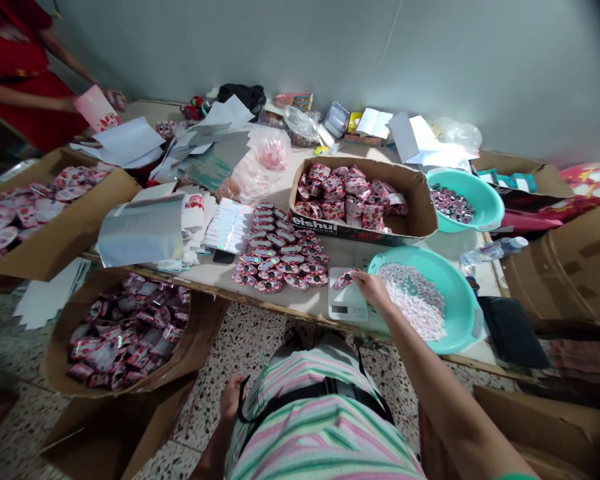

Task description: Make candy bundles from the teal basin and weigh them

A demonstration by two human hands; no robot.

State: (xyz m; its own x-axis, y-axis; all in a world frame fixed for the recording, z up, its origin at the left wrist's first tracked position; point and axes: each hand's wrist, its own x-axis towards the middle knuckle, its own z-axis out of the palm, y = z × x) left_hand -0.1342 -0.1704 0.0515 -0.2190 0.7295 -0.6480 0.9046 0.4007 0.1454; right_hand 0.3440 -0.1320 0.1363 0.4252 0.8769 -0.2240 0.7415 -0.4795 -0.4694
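My right hand reaches over the table edge to a small white scale and pinches a red-and-silver packet lying on it. Just right of the hand is a teal basin filled with small pale candies. My left hand hangs low by my striped shirt, fingers curled on a black strap. Rows of filled round packets lie left of the scale.
A cardboard box of red packets and a second teal basin stand behind. Boxes of packets sit on the floor and at left. Foil sheets and papers cover the table. A person in red stands at the far left.
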